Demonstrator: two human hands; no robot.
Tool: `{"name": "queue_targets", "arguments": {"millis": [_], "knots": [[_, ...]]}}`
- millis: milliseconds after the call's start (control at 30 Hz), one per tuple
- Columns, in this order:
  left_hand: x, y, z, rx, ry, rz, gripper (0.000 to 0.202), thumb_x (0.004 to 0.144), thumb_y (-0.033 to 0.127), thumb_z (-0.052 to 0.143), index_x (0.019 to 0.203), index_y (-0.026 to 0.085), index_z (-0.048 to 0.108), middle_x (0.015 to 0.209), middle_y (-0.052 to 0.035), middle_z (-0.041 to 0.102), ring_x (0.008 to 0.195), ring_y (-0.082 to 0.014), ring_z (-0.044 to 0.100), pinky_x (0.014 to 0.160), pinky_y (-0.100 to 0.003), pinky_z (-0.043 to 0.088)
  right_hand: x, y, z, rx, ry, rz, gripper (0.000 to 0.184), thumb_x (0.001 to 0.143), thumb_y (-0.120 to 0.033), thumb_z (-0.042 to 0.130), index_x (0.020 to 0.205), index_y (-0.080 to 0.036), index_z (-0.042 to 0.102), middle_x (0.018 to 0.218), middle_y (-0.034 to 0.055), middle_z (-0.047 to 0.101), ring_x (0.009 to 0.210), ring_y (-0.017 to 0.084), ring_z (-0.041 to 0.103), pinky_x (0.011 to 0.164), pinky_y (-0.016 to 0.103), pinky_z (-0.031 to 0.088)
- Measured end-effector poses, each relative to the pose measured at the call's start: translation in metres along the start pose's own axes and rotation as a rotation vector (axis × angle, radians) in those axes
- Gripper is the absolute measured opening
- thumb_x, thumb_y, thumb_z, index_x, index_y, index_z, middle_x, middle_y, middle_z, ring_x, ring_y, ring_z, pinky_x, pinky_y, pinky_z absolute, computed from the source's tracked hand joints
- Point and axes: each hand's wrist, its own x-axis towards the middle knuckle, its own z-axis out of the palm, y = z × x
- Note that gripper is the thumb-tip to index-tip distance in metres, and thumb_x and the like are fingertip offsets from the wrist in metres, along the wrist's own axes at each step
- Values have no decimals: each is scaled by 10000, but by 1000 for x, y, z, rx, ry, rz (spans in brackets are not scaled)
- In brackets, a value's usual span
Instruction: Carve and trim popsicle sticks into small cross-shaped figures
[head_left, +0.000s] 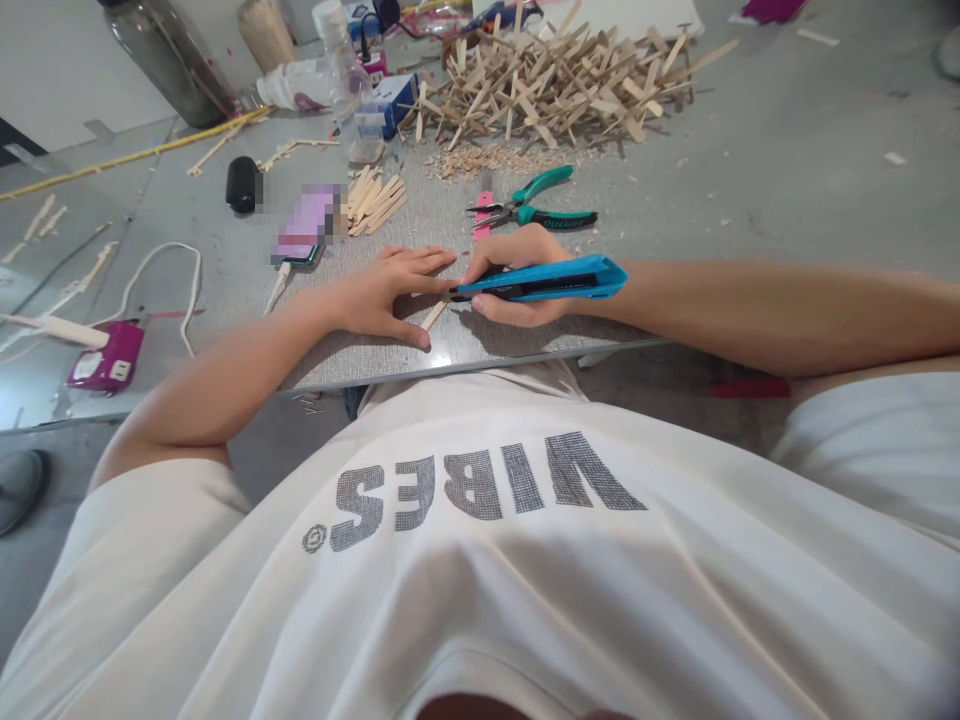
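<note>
A blue utility knife (551, 278) is in my right hand (517, 275), its fingers wrapped round the body and its tip pointing left. That tip meets a small wooden craft stick (435, 316) on the table close to the front edge. My left hand (397, 290) lies flat with fingers spread, index finger and thumb around the stick; part of the stick is hidden beneath the fingers. Just beyond my right hand are green-handled needle-nose pliers (536, 203) and a pink strip-shaped tool (484, 208), partly covered by the pliers.
A big heap of craft sticks (555, 90) covers the back, with wood shavings (487, 160) before it. Left of centre are a small stick pile (373, 200), a phone (307, 225) on a white cable, a black case (241, 185) and a clear bottle (356, 100).
</note>
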Motion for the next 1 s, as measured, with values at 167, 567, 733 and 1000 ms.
{"name": "queue_targets", "arguments": {"millis": [167, 567, 733, 1000], "knots": [[0, 2, 0, -9, 6, -5, 1172, 820, 1079, 596, 1674, 278, 633, 1889, -214, 345, 1770, -518, 319, 1412, -710, 228, 1, 0, -1, 4, -7, 6, 241, 1062, -495, 587, 1060, -259, 641, 809, 27, 707, 719, 180, 596, 733, 361, 516], [0, -2, 1, 7, 11, 4, 1144, 839, 1060, 599, 1692, 296, 612, 1895, -203, 336, 1777, -495, 316, 1423, -688, 232, 1, -1, -1, 28, -8, -26, 204, 1060, -436, 598, 1060, -241, 659, 784, 16, 693, 700, 161, 577, 719, 346, 505], [0, -3, 1, 2, 5, 6, 1129, 839, 1061, 595, 1688, 316, 616, 1905, -181, 324, 1785, -486, 302, 1430, -682, 215, 2, -3, -1, 47, 23, -24, 173, 1037, -411, 622, 1030, -242, 654, 783, 8, 682, 672, 151, 568, 671, 328, 485], [0, -3, 2, -4, 17, 7, 1135, 822, 1066, 611, 1670, 312, 637, 1895, -189, 347, 1777, -484, 324, 1429, -686, 227, 2, -4, -1, 15, -14, -41, 141, 1057, -370, 601, 1014, -238, 631, 758, -22, 660, 651, 125, 548, 659, 287, 473]]}}
